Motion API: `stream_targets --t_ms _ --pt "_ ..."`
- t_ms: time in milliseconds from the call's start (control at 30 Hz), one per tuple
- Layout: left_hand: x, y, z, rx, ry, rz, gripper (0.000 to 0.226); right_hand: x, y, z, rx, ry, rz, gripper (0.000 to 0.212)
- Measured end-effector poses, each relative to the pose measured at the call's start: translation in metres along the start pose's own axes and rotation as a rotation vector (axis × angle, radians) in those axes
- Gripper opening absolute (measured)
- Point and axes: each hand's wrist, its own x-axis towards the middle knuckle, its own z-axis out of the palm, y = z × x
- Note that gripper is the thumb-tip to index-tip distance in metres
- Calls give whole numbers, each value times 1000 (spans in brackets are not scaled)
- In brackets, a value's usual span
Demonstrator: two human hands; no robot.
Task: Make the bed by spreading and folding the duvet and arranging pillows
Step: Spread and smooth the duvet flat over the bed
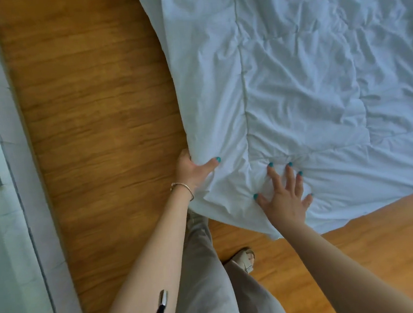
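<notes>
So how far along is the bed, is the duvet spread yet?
Mostly spread: the white duvet lies over the bed but is badly wrinkled. In hand: the left hand grips the duvet's side edge near the corner, while the right hand presses flat on top, fingers splayed. Left: smoothing the creases, folding the duvet, and arranging pillows; none are in view.

I see a white, wrinkled quilted fabric duvet (306, 85) spread flat over the bed, stitched seams running across it. Its near corner hangs over the bed's edge toward the wooden floor, bunched into folds along the left side and creased throughout.
</notes>
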Motion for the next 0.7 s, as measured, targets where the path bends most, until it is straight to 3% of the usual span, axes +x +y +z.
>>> stream_targets --t_ms 133,233,467,567,700 --pt "-27 4 -6 102 -53 40 67 -25 -13 3 304 68 327 96" --pt "-56 -7 -16 130 -5 67 60 -47 -8 6 553 11 466 109" --pt "-140 -35 -18 150 54 98 49 -100 20 37 950 -100 324 119" --pt "-148 -22 -23 140 81 110 54 -119 26 53 1084 -157 222 130" --pt "-164 -14 -27 211 36 72 64 -122 25 62 1241 -121 67 127"
